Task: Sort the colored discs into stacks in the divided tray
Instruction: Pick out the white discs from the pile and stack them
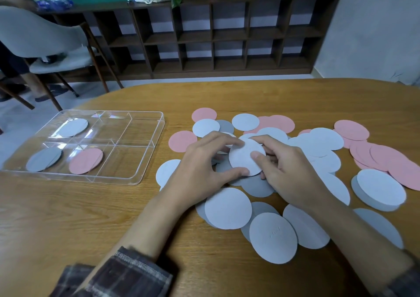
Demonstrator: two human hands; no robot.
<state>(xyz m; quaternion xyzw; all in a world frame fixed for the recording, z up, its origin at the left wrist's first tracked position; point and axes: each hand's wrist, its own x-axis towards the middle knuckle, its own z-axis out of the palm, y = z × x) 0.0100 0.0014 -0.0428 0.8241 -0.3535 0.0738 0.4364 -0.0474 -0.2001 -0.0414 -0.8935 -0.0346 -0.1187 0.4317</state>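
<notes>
A clear divided tray (pixel 145 160) lies on the table at the left. It holds a pale white disc (pixel 72 127) in a far compartment, a grey disc (pixel 43 159) and a pink disc (pixel 86 161) in near ones. A loose heap of white, grey and pink discs (pixel 318 142) covers the table's middle and right. Over the heap, my left hand (pixel 204 167) and my right hand (pixel 286 167) both grip one white disc (pixel 242 159), thumbs on its face, fingers round its edge.
The wooden table (pixel 68 217) has a rounded far edge. Beyond it are a grey chair (pixel 45 44) at the left and a low dark cubby shelf (pixel 216 39) against the wall. Plaid sleeves (pixel 118 274) cover my forearms.
</notes>
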